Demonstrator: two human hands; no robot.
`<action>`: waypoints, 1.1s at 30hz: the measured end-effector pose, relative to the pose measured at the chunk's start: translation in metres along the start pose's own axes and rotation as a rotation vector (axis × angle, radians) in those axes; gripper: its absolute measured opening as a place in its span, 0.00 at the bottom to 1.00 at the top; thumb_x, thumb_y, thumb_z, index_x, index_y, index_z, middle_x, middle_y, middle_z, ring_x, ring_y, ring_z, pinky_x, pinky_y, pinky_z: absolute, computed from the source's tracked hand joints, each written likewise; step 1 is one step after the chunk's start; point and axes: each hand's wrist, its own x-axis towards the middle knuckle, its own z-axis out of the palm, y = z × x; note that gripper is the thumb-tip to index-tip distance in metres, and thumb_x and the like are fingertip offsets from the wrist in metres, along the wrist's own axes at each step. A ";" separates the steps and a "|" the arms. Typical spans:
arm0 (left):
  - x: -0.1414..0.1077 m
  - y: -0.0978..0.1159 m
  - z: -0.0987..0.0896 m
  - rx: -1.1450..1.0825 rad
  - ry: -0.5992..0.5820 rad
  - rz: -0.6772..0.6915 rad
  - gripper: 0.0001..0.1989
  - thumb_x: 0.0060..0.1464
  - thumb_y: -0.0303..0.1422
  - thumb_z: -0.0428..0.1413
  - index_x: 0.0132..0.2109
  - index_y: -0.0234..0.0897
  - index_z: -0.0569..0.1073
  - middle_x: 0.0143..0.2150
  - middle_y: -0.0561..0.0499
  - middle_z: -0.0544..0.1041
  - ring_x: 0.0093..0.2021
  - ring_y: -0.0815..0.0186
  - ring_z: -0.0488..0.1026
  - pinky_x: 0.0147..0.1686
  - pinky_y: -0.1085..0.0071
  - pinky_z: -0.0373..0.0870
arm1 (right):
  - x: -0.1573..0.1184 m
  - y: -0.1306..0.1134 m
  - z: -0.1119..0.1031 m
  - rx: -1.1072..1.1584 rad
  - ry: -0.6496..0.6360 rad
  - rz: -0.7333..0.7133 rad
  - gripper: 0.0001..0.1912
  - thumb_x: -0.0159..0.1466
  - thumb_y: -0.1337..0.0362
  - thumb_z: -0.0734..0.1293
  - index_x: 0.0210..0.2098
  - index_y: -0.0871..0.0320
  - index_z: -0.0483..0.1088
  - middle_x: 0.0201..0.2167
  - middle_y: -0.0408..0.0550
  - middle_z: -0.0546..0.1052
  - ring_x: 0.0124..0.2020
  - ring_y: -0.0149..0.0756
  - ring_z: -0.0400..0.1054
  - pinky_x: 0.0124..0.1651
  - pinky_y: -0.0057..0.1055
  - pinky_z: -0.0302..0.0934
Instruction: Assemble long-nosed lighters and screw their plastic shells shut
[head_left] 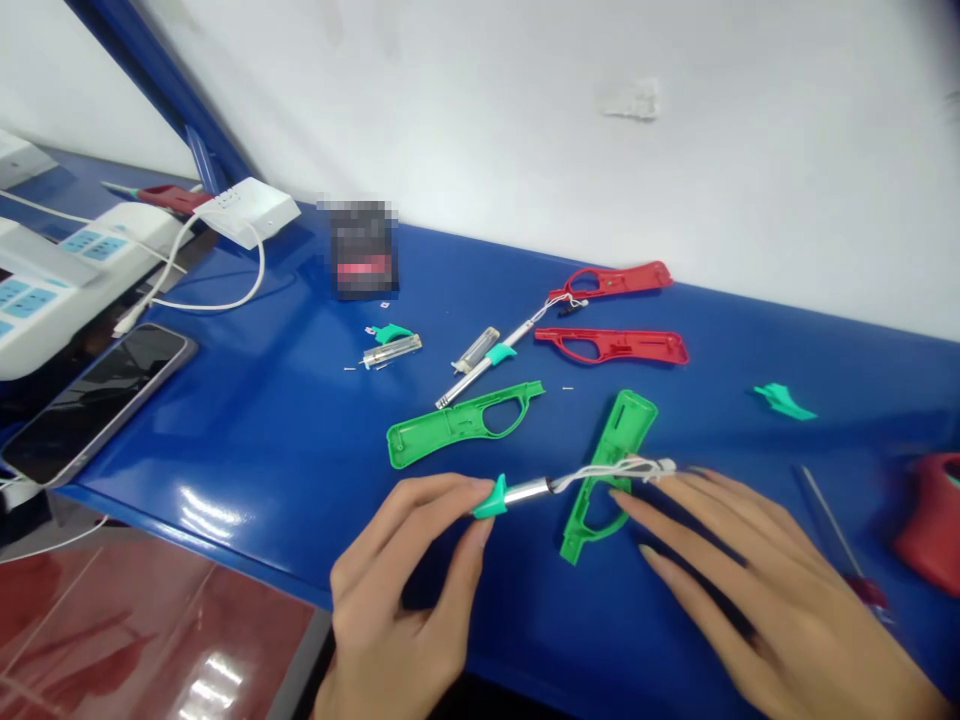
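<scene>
At the front of the blue surface (285, 450), between both hands: slim metal tube (527, 490) with a teal piece (491, 498) around it and white wires (592, 473) trailing from one end. Left hand (416, 580) pinches the teal piece between thumb and index finger; whatever tube lies past it is hidden by the fingers. Right hand (757, 570) has its fingers spread, fingertips at the far end of the wires; can't tell whether it grips them or only touches. Wires cross over a green half-shell (616, 430) lying on the surface; fingertip contact with that shell unclear.

Handling, judged by eye: tube looks light and stiff, its polished skin likely slippery, so bare metal seems a poor hold. Teal piece looks like moulded plastic, better for a pinch, though it may slide along the tube. Wires look soft and thin, the weak spot: fragile where they enter the tube, so no tugging there; steady them loosely near the free end. Half-shell looks light, rigid, thin-walled; best taken by its outer edges, off the inner ribs, and the trigger loop looks easiest to crack under a squeeze
</scene>
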 end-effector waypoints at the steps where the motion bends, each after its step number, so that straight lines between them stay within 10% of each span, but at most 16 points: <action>1: 0.000 0.000 0.000 0.002 -0.003 0.000 0.18 0.65 0.17 0.62 0.55 0.42 0.81 0.48 0.53 0.83 0.47 0.70 0.81 0.48 0.74 0.79 | -0.002 -0.003 0.001 0.023 0.004 -0.009 0.29 0.76 0.65 0.62 0.75 0.50 0.64 0.74 0.42 0.69 0.71 0.44 0.65 0.74 0.45 0.54; 6: -0.001 0.001 0.001 0.017 0.015 -0.024 0.16 0.66 0.19 0.62 0.55 0.43 0.81 0.48 0.55 0.83 0.47 0.71 0.81 0.50 0.75 0.78 | -0.012 -0.013 -0.003 0.186 0.094 -0.006 0.33 0.70 0.70 0.69 0.73 0.45 0.68 0.66 0.39 0.76 0.63 0.42 0.72 0.66 0.38 0.64; 11: 0.000 0.001 0.003 0.012 -0.005 -0.022 0.15 0.66 0.19 0.62 0.54 0.42 0.82 0.48 0.54 0.83 0.47 0.71 0.81 0.49 0.75 0.78 | -0.001 -0.005 0.004 0.044 -0.001 0.001 0.27 0.77 0.58 0.64 0.74 0.51 0.65 0.78 0.45 0.60 0.76 0.49 0.56 0.76 0.46 0.48; 21: 0.003 0.002 0.003 -0.003 -0.075 0.025 0.14 0.67 0.18 0.60 0.54 0.38 0.82 0.49 0.52 0.82 0.48 0.72 0.81 0.49 0.77 0.78 | -0.016 -0.008 -0.001 0.146 0.281 0.177 0.31 0.70 0.69 0.72 0.70 0.43 0.71 0.59 0.47 0.76 0.52 0.46 0.74 0.61 0.45 0.64; 27: 0.002 0.004 0.000 -0.022 -0.184 0.145 0.17 0.66 0.15 0.59 0.57 0.32 0.80 0.50 0.47 0.82 0.48 0.70 0.80 0.49 0.74 0.79 | 0.007 -0.014 -0.011 0.202 0.243 0.150 0.30 0.73 0.62 0.71 0.73 0.50 0.68 0.72 0.47 0.70 0.65 0.52 0.70 0.69 0.47 0.62; 33: -0.004 0.004 -0.002 0.049 -0.239 0.180 0.21 0.67 0.16 0.54 0.62 0.31 0.78 0.50 0.45 0.82 0.49 0.65 0.79 0.50 0.66 0.80 | 0.027 -0.027 -0.009 0.280 0.273 -0.015 0.19 0.72 0.74 0.69 0.60 0.56 0.77 0.52 0.42 0.83 0.53 0.36 0.77 0.71 0.38 0.61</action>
